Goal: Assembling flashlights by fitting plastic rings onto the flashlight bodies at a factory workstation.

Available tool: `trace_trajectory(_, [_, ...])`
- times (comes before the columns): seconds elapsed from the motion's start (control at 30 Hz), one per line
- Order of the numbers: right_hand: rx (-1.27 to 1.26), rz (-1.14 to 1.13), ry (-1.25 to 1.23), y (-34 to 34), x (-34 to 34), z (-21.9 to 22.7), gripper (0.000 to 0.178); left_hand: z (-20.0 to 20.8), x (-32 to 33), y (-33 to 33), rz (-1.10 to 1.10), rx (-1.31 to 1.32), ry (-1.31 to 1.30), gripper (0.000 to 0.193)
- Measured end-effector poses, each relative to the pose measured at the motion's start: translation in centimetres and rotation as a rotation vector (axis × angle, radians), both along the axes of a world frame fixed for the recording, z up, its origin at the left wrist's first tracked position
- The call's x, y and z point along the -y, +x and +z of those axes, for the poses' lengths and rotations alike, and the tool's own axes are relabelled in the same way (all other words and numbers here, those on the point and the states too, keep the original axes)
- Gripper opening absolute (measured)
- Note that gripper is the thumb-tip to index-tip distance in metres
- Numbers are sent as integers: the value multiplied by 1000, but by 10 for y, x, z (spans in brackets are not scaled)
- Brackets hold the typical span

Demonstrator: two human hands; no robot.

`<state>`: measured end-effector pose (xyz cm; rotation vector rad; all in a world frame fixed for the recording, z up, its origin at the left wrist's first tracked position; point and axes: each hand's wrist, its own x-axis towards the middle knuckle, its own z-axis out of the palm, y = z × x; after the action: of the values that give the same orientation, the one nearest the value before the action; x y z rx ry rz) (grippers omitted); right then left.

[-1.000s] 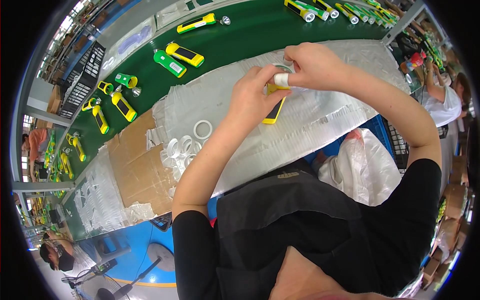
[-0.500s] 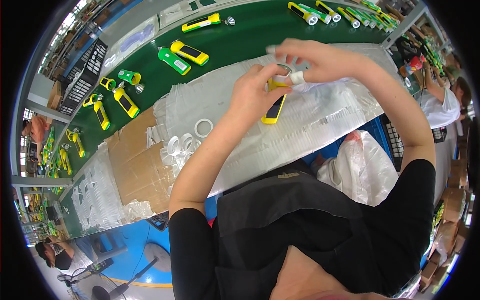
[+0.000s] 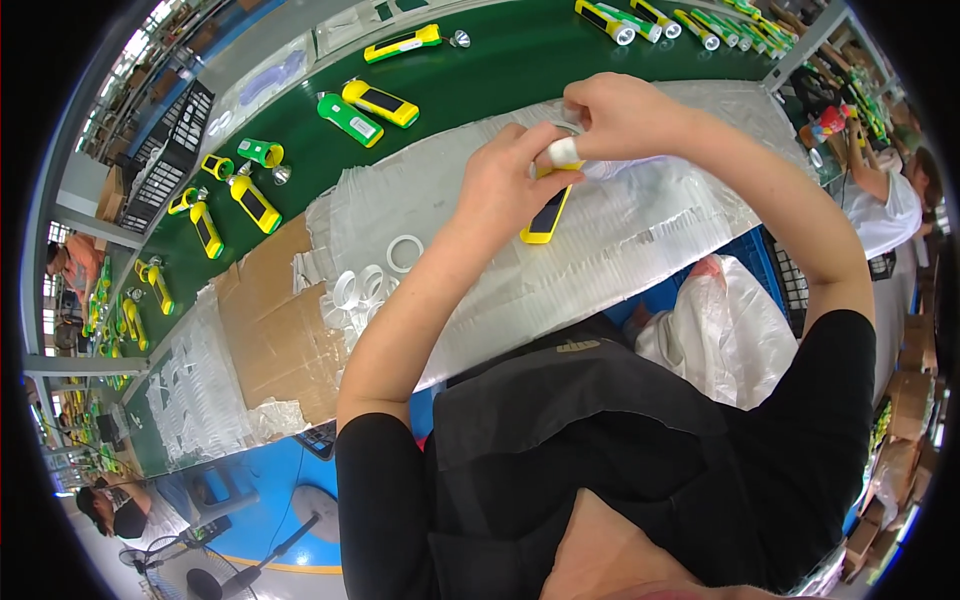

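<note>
My left hand (image 3: 505, 175) is closed around a yellow flashlight (image 3: 545, 222) with a dark panel on its side, tilted over the plastic-covered part of the bench. Its head end points away from me. Over that end my right hand (image 3: 625, 115) is closed, fingers curled down on the rim; a white band wraps its thumb. The fingers mostly hide the flashlight's head. Several white rings (image 3: 405, 253) lie on the plastic left of my left forearm.
Yellow flashlights (image 3: 380, 104) and a green flashlight (image 3: 349, 120) lie on the green bench (image 3: 480, 95), some with silver reflectors dangling. More stand in a row at far right. A black crate (image 3: 165, 150) is at left; a white sack (image 3: 725, 335) hangs below the bench edge. Co-workers sit at both sides.
My right hand's raised, spread fingers have come down and curled onto the flashlight's head. The left hand keeps its hold, nearly unmoved.
</note>
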<state>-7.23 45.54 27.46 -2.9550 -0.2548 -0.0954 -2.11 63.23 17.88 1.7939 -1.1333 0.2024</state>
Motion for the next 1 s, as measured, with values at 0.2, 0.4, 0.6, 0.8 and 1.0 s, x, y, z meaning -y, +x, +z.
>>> trace_trajectory(0.2, [-138,1,-59,5,-14,3,57,-7,-2,5,-10,57,-87,34])
trace_trajectory(0.4, [149,245,219,8,3,-16,49,-2,-8,6,-1,19,-60,37])
trace_trajectory(0.6, [145,213,140,-5,-1,-19,42,-7,-14,11,-143,-97,-127,73])
trace_trajectory(0.8, [192,316,472,-46,-21,-6,45,7,-49,1,-552,-528,293,98])
trace_trajectory(1.0, [517,11,354,43,11,-100,37,-11,1,71,-8,-27,412,63])
